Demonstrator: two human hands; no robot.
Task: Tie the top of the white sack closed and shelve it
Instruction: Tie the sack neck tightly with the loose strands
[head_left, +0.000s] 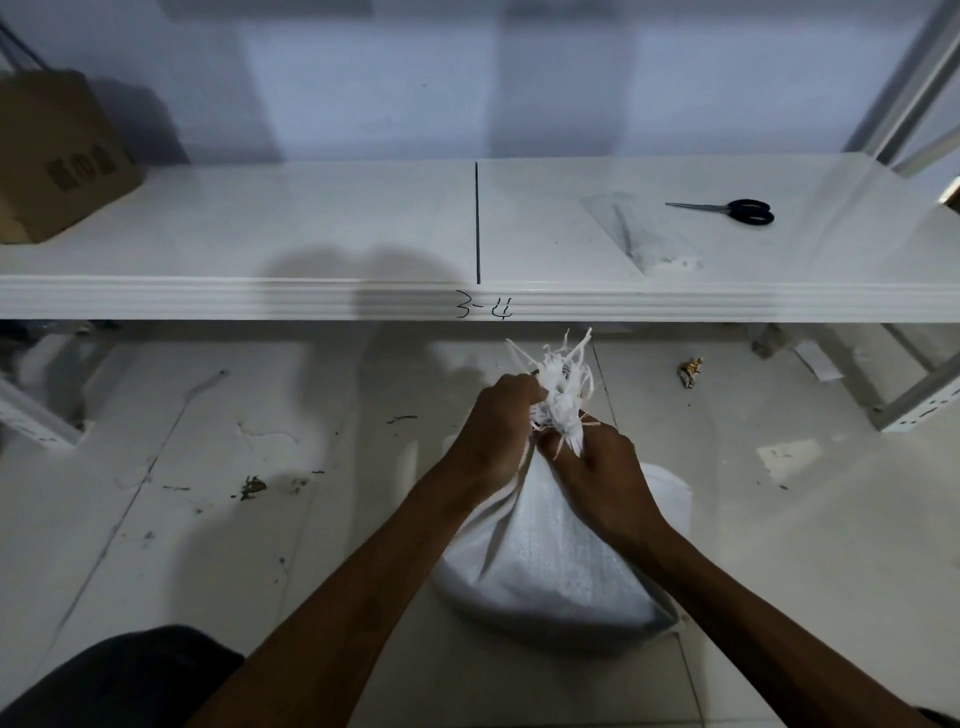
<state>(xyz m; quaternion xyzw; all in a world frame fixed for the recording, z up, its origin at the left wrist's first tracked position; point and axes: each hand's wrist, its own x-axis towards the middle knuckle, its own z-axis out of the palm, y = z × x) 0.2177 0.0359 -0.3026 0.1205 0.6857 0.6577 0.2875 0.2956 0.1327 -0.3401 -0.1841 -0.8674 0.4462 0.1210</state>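
Note:
A filled white woven sack (550, 566) stands on the tiled floor in front of the white shelf (311, 299). Its top is bunched into a frayed neck (563, 400) with loose white strands sticking up. My left hand (501, 421) grips the neck from the left. On the right side, just below the frayed end, my right hand (597, 467) is closed around the gathered fabric. Both hands touch each other at the neck. Whether a cord or knot is around the neck is hidden by my fingers.
Black-handled scissors (732, 210) and a clear plastic bag (641, 234) lie on the shelf at the right. A cardboard box (57, 156) sits at the shelf's far left. The shelf edge is marked "3-4". Debris dots the floor, with a crumpled scrap (690, 371) by the shelf leg.

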